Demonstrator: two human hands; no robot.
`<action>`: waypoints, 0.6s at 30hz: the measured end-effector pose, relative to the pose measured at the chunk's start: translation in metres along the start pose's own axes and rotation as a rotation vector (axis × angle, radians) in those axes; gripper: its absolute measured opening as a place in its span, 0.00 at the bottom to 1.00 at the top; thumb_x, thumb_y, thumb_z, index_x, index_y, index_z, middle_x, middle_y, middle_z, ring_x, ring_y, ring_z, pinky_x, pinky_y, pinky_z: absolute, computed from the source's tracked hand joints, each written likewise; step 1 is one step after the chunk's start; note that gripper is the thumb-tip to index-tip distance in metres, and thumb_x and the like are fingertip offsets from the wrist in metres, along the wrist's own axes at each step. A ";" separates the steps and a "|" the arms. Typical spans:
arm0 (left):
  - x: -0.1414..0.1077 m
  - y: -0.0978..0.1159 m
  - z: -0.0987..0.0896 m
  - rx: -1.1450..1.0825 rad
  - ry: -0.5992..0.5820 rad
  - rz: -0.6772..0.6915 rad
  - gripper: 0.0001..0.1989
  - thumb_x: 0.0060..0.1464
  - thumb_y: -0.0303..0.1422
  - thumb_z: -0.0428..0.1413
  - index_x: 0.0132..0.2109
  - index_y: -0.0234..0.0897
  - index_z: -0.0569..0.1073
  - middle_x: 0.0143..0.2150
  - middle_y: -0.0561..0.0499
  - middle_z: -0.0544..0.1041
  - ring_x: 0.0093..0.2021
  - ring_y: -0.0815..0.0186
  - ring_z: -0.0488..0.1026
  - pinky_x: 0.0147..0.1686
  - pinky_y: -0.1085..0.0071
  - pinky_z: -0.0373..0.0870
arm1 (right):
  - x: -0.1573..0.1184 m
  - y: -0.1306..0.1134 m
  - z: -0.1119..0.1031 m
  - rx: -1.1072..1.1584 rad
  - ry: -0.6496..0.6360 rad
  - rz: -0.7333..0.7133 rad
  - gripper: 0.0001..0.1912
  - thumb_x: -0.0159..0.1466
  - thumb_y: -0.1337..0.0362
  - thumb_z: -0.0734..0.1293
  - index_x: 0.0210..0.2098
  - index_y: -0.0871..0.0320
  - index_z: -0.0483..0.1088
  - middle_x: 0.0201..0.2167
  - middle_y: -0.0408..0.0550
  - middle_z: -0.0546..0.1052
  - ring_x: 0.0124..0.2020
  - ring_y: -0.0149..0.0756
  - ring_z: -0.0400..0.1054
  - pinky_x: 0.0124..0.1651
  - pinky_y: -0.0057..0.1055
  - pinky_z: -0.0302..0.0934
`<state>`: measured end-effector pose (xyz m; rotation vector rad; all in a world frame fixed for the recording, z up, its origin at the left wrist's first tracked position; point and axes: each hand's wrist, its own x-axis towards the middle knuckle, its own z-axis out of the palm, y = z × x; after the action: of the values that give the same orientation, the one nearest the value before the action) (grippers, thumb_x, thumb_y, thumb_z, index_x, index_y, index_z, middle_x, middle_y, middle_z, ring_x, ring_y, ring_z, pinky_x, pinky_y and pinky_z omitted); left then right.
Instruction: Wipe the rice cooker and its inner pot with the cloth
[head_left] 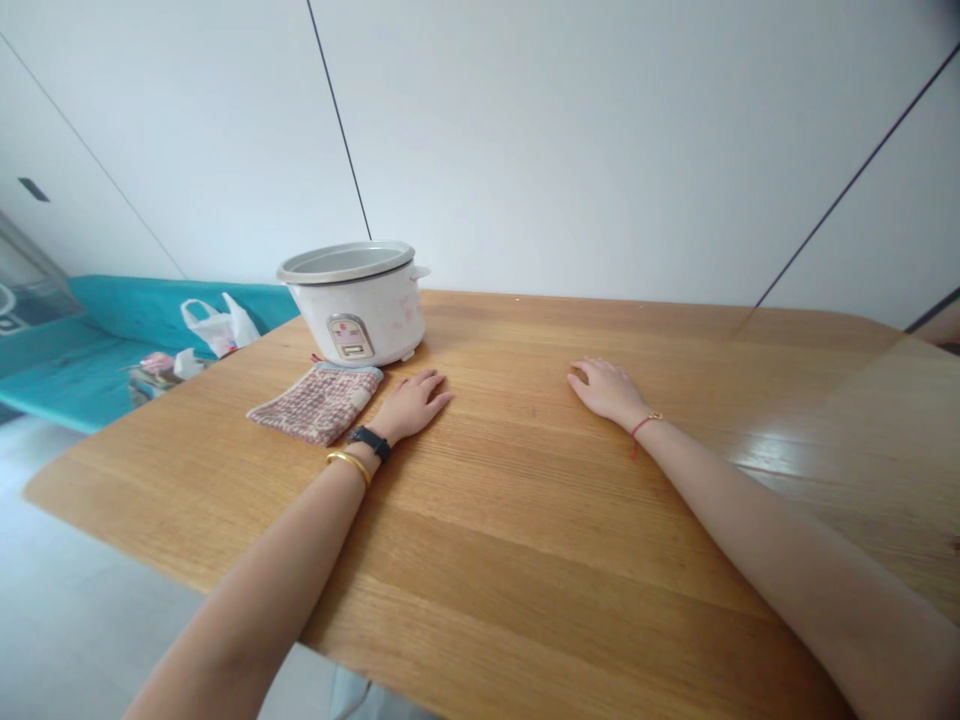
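On the wooden table (510,480), my left hand (411,404) lies palm down with its fingers apart, holding nothing. Just left of it is a folded, red-and-white patterned cloth (319,402). Behind the cloth stands a white rice cooker (382,315) without a lid, its front panel facing me; its inside is mostly hidden by the rim. My right hand (609,392) rests on the table farther right, fingers slightly bent and apart, with nothing in it.
A teal bench (56,375) stands beyond the table's left edge, bearing a white plastic bag (221,328) and small items. A pale panelled wall (570,150) rises behind the table. Part of a person's arm (943,325) shows at the far right edge.
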<state>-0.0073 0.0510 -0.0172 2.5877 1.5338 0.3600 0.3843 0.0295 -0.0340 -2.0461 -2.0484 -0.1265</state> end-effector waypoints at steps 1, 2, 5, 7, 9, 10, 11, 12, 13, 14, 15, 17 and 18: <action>0.000 0.000 0.000 0.001 0.001 -0.002 0.32 0.69 0.51 0.43 0.69 0.36 0.68 0.74 0.39 0.64 0.74 0.53 0.59 0.73 0.53 0.53 | 0.000 0.000 0.000 0.000 0.002 0.003 0.23 0.76 0.57 0.58 0.62 0.61 0.73 0.66 0.59 0.68 0.67 0.52 0.62 0.70 0.50 0.56; 0.000 0.000 0.000 0.002 0.002 -0.004 0.32 0.69 0.51 0.43 0.69 0.36 0.68 0.74 0.39 0.64 0.74 0.53 0.59 0.73 0.53 0.52 | 0.000 0.000 0.000 0.001 0.003 0.005 0.23 0.77 0.57 0.59 0.62 0.61 0.73 0.66 0.59 0.68 0.67 0.52 0.62 0.70 0.50 0.55; 0.000 0.001 0.000 0.002 0.001 -0.010 0.32 0.69 0.51 0.43 0.69 0.35 0.68 0.74 0.39 0.63 0.74 0.53 0.59 0.73 0.54 0.52 | 0.000 -0.001 0.000 0.008 0.000 0.005 0.22 0.77 0.57 0.59 0.62 0.61 0.73 0.66 0.59 0.68 0.67 0.52 0.62 0.70 0.49 0.55; 0.000 0.001 -0.001 -0.002 -0.003 -0.006 0.33 0.69 0.51 0.43 0.69 0.34 0.68 0.74 0.39 0.63 0.74 0.52 0.59 0.73 0.53 0.52 | 0.000 -0.001 0.000 0.004 0.000 0.001 0.22 0.77 0.57 0.59 0.62 0.61 0.74 0.66 0.59 0.69 0.67 0.52 0.62 0.70 0.49 0.56; 0.000 0.001 -0.001 -0.003 -0.003 -0.006 0.32 0.69 0.51 0.43 0.69 0.35 0.68 0.74 0.39 0.63 0.74 0.53 0.59 0.73 0.53 0.52 | 0.000 -0.001 0.000 -0.006 0.002 -0.002 0.22 0.77 0.57 0.59 0.62 0.61 0.74 0.66 0.58 0.68 0.66 0.52 0.62 0.70 0.50 0.56; 0.000 0.001 -0.001 -0.001 -0.003 -0.006 0.32 0.69 0.51 0.43 0.69 0.36 0.69 0.74 0.39 0.64 0.74 0.53 0.59 0.73 0.53 0.52 | -0.001 -0.002 -0.001 -0.010 0.003 -0.003 0.22 0.77 0.57 0.58 0.62 0.61 0.74 0.66 0.59 0.68 0.67 0.52 0.62 0.70 0.50 0.56; 0.000 0.001 -0.001 0.001 -0.003 -0.006 0.32 0.69 0.51 0.43 0.69 0.36 0.69 0.74 0.40 0.64 0.74 0.53 0.59 0.73 0.54 0.52 | -0.001 -0.002 -0.001 -0.011 0.005 -0.003 0.23 0.77 0.57 0.58 0.62 0.61 0.74 0.66 0.59 0.68 0.67 0.52 0.62 0.70 0.50 0.56; 0.000 0.001 -0.001 0.004 -0.002 -0.007 0.32 0.69 0.51 0.43 0.69 0.36 0.68 0.74 0.40 0.64 0.74 0.53 0.59 0.73 0.54 0.52 | -0.001 -0.002 -0.001 -0.009 0.006 -0.001 0.23 0.77 0.57 0.58 0.62 0.61 0.73 0.66 0.59 0.68 0.67 0.52 0.61 0.70 0.50 0.56; -0.001 0.002 -0.002 0.007 -0.001 -0.007 0.32 0.69 0.51 0.43 0.69 0.36 0.68 0.74 0.40 0.64 0.74 0.53 0.60 0.73 0.54 0.52 | -0.001 -0.002 -0.001 -0.006 0.006 0.001 0.23 0.77 0.57 0.58 0.63 0.62 0.73 0.66 0.59 0.68 0.67 0.53 0.61 0.70 0.51 0.55; -0.001 0.002 -0.002 0.008 -0.002 -0.007 0.32 0.70 0.51 0.43 0.69 0.36 0.68 0.74 0.39 0.63 0.74 0.53 0.60 0.73 0.54 0.52 | -0.001 -0.002 -0.001 -0.004 0.005 0.004 0.23 0.77 0.57 0.58 0.63 0.62 0.73 0.66 0.59 0.68 0.67 0.53 0.61 0.70 0.51 0.55; -0.001 0.002 -0.002 0.008 -0.002 -0.007 0.32 0.70 0.51 0.43 0.69 0.35 0.68 0.74 0.39 0.63 0.74 0.53 0.59 0.73 0.54 0.52 | -0.001 -0.002 -0.001 -0.004 0.003 0.006 0.23 0.77 0.57 0.58 0.63 0.62 0.73 0.66 0.59 0.68 0.67 0.53 0.61 0.70 0.51 0.55; -0.002 0.003 -0.002 0.005 -0.003 -0.008 0.33 0.70 0.51 0.43 0.69 0.34 0.68 0.74 0.38 0.63 0.74 0.53 0.59 0.73 0.54 0.52 | -0.001 -0.002 -0.001 -0.007 -0.002 0.004 0.23 0.77 0.57 0.58 0.63 0.62 0.73 0.66 0.59 0.68 0.67 0.52 0.62 0.70 0.50 0.55; -0.002 0.003 -0.002 0.004 -0.004 -0.009 0.32 0.70 0.51 0.43 0.69 0.34 0.68 0.74 0.38 0.63 0.74 0.53 0.59 0.73 0.54 0.52 | -0.001 -0.002 -0.001 -0.008 -0.003 0.004 0.23 0.77 0.57 0.58 0.63 0.62 0.73 0.66 0.59 0.68 0.67 0.52 0.62 0.70 0.50 0.55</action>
<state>-0.0060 0.0478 -0.0148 2.5816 1.5459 0.3508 0.3821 0.0284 -0.0333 -2.0563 -2.0489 -0.1309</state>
